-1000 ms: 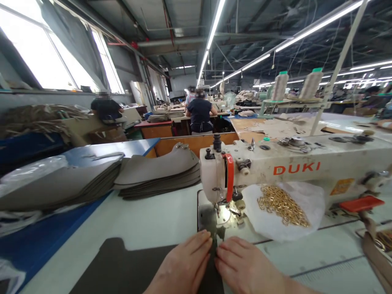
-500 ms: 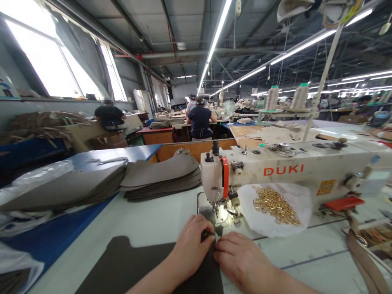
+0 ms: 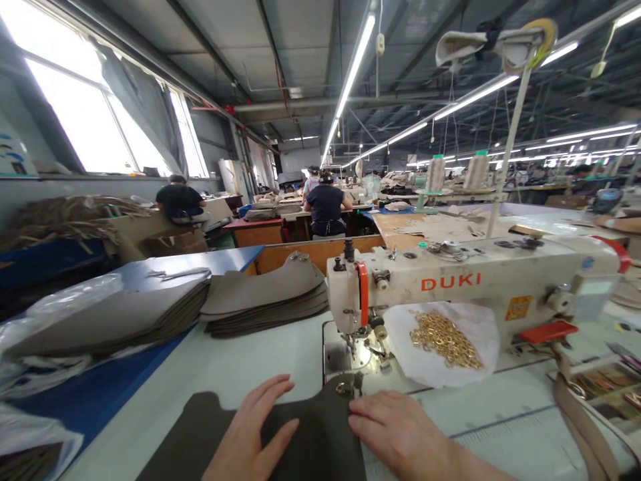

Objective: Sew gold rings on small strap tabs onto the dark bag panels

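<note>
A dark grey leather-like panel (image 3: pixel 310 434) lies on the pale sewing table in front of a sewing machine (image 3: pixel 451 277). Its upper corner, with a small metal ring (image 3: pixel 342 387) on it, reaches close to the needle area. My left hand (image 3: pixel 253 431) is open over the panel, thumb and fingers apart, holding nothing. At the panel's right edge, just beside the ring, my right hand (image 3: pixel 393 427) has its fingers bent together on the edge; its fingertips are partly hidden. A short dark strip (image 3: pixel 357 383) shows between the ring and the right fingers.
Gold-coloured rings (image 3: pixel 445 341) lie heaped on a white sheet (image 3: pixel 398 327) right of the needle. Stacked grey panels (image 3: pixel 265 294) stand at the back left, with another stack (image 3: pixel 115 314) further left. A parts tray (image 3: pixel 601 394) sits at the right. Several people work farther off.
My left hand has let go of the panel's corner and moved left and back, its fingers opening. The ring on the corner now shows. My right hand stays about in place.
</note>
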The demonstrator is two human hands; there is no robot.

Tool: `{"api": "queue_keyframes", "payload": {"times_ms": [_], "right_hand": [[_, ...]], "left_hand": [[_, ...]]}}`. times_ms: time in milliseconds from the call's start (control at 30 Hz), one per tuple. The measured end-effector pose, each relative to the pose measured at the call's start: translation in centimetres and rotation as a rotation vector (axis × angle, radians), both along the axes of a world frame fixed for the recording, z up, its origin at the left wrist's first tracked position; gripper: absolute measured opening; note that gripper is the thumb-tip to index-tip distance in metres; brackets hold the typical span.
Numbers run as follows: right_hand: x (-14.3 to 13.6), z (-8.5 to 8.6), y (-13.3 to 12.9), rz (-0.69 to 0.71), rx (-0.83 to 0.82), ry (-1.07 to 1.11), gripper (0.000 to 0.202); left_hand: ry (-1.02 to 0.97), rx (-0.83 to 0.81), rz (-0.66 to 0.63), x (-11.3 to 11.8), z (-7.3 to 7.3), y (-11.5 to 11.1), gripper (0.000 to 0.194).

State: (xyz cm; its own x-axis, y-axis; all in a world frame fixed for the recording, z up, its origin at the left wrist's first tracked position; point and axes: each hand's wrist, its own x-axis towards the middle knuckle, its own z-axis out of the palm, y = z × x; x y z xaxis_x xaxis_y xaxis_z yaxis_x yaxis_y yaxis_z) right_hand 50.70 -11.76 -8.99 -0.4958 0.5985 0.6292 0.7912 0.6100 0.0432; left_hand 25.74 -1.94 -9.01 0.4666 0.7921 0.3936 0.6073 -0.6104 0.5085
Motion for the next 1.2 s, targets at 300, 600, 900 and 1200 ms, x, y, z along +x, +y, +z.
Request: {"api": "queue_keyframes", "payload": {"times_ms": [300, 600, 900, 1200], "right_hand": [[-0.4, 0.4, -0.2, 0.106, 0.241, 0.034, 0.021], [-0.5, 0.1, 0.5, 0.078, 0.240, 0.111, 0.020], [-0.4, -0.5, 0.7, 0.062, 0.238, 0.100, 0.021], [-0.5, 1.1, 0.2, 0.112, 0.190, 0.096, 0.035]], "left_hand": [[-0.232, -0.699, -0.334, 4.9, 4.8, -0.2, 0.035], [-0.094, -0.463, -0.211, 5.4, 6.2, -1.1, 0.019], [-0.096, -0.444, -0.204, 5.6, 5.7, -0.6, 0.016], [-0.204, -0.607, -0.275, 5.4, 5.7, -0.1, 0.024]]}}
